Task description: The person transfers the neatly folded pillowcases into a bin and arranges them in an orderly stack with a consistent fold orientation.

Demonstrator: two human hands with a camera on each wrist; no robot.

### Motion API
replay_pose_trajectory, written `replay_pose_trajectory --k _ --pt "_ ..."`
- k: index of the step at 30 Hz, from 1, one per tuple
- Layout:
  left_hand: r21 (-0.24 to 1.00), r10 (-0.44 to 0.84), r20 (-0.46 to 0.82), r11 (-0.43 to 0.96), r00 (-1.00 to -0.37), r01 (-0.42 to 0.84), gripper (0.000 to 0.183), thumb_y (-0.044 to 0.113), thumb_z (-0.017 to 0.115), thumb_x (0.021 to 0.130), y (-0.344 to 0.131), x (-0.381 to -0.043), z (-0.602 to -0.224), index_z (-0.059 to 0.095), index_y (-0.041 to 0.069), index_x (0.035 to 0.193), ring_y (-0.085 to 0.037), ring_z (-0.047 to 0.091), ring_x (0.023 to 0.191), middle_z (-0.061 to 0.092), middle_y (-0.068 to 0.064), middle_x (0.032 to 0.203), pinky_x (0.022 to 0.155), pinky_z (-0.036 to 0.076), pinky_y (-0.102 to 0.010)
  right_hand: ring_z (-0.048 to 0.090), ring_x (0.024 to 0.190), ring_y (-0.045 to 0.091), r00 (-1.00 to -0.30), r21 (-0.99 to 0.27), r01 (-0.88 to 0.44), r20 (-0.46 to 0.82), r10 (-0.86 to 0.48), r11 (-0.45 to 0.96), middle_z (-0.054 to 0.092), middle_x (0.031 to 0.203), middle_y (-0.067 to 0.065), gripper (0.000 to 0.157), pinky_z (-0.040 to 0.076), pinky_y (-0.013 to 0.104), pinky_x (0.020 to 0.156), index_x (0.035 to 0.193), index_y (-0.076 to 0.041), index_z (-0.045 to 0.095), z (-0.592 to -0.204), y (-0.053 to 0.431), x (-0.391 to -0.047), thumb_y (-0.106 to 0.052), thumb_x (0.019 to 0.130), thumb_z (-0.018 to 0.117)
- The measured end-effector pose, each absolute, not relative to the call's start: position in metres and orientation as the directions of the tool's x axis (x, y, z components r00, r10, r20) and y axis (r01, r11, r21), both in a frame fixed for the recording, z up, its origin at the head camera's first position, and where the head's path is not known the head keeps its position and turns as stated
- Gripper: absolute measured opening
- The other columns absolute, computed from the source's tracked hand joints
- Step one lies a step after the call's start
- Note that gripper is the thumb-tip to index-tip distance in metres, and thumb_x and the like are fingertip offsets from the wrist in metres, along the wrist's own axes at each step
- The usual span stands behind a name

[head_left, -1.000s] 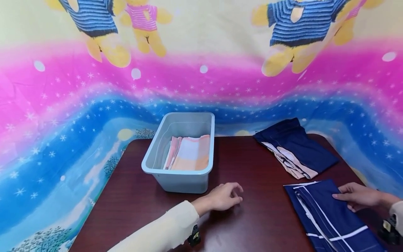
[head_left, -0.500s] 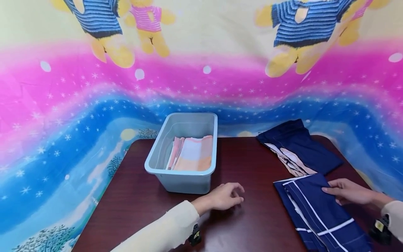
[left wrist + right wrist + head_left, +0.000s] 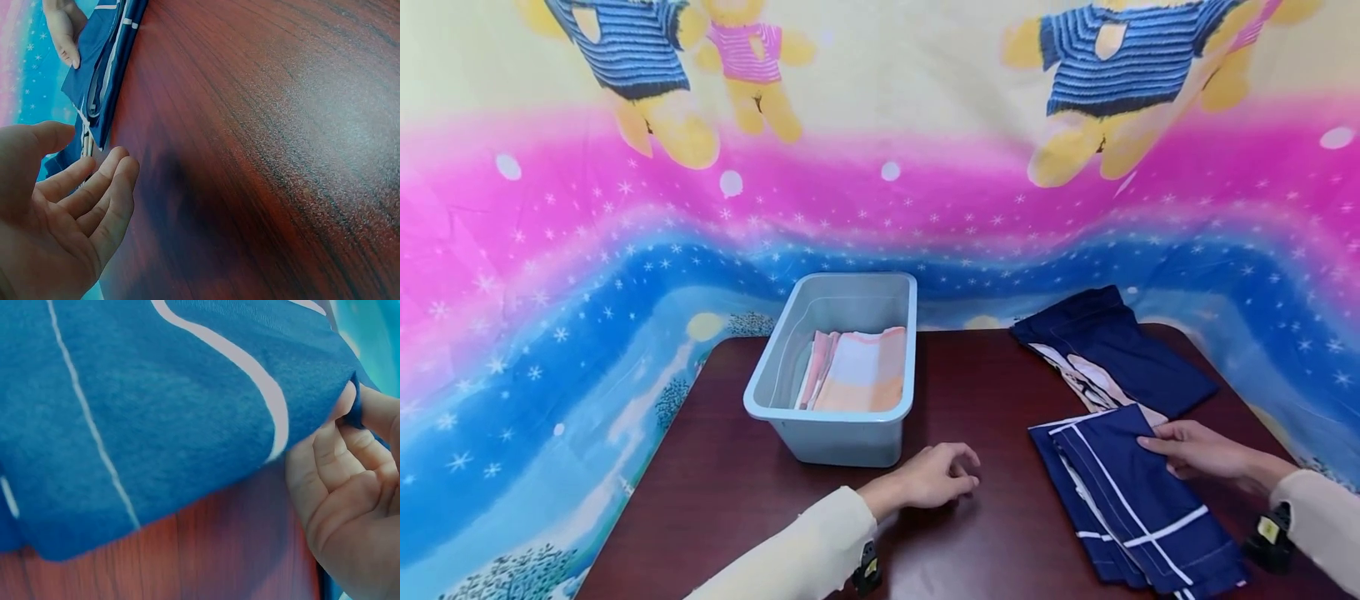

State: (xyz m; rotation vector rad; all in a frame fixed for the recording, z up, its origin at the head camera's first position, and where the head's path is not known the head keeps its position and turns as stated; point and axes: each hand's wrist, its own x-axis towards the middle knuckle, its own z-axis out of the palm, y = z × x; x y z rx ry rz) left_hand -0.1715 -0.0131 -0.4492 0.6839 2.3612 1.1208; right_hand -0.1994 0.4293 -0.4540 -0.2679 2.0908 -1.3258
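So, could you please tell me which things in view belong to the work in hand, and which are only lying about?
In the work:
navy cloth with white stripes, pinched in the right-hand grip
probably the grey bin, holding folded pastel cloth

Only lying about:
printed navy cloth, not held, though perhaps also involved
bear-print backdrop

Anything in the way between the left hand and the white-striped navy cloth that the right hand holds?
Nothing visible. In the head view, only tabletop shows between the left hand and the navy cloth. The right hand pinches the cloth's opposite side, and the other navy garment lies farther back, off that line.
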Motion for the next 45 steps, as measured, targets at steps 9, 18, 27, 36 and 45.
replay_pose_trajectory --k 9,18,27,36,45 --pt "0.785 0.583 -0.164 0.565 -0.795 0.253 0.023 0.019 0.066 0.097 -0.013 -0.175 -0.454 0.066 0.008 0.118 -0.002 0.065 0.068 0.078 -0.005 0.087 0.069 0.048 -0.017 0.048 0.061 0.002 -0.806 -0.872 0.218 -0.414 -0.424 0.438 0.037 0.063 -0.014 0.024 0.047 0.023 0.065 0.104 -0.016 0.062 -0.457 0.404 -0.207 -0.029 0.11 0.043" --pt "0.778 0.546 -0.138 0.576 -0.826 0.251 0.022 0.018 0.066 0.096 -0.013 -0.18 -0.457 0.067 0.01 0.116 -0.002 0.064 0.072 0.075 0.0 0.088 0.074 0.049 -0.019 0.059 0.071 0.0 -0.815 -0.901 0.243 -0.39 -0.427 0.359 0.065 0.085 -0.016 0.017 0.054 0.025 0.075 0.108 -0.017 0.057 -0.463 0.383 -0.219 -0.027 0.11 0.044" --pt "0.756 0.463 -0.102 0.611 -0.881 0.233 0.026 0.019 0.065 0.095 -0.015 -0.181 -0.458 0.071 0.003 0.115 -0.004 0.066 0.083 0.075 0.0 0.092 0.079 0.051 -0.02 0.058 0.072 0.002 -0.84 -0.881 0.312 -0.43 -0.33 0.354 0.06 0.096 -0.015 0.053 0.053 0.026 0.079 0.143 0.003 0.036 -0.468 0.355 -0.222 -0.035 0.108 0.047" --pt "0.757 0.441 -0.11 0.618 -0.891 0.213 0.033 0.019 0.065 0.094 -0.012 -0.181 -0.461 0.067 0.003 0.123 -0.009 0.068 0.089 0.075 -0.001 0.093 0.083 0.051 -0.023 0.06 0.07 0.001 -0.844 -0.884 0.346 -0.439 -0.308 0.314 0.058 0.082 -0.014 0.057 0.053 0.025 0.074 0.139 0.009 0.031 -0.475 0.341 -0.222 -0.034 0.107 0.049" --pt "0.753 0.442 -0.114 0.622 -0.89 0.212 0.035 0.017 0.066 0.094 -0.011 -0.186 -0.463 0.066 0.002 0.125 -0.01 0.067 0.087 0.074 -0.001 0.092 0.083 0.051 -0.023 0.053 0.058 0.012 -0.856 -0.826 0.121 -0.368 -0.364 0.551 0.05 0.063 -0.004 0.079 0.049 0.031 0.056 0.153 0.016 0.016 -0.47 0.35 -0.222 -0.03 0.104 0.057"
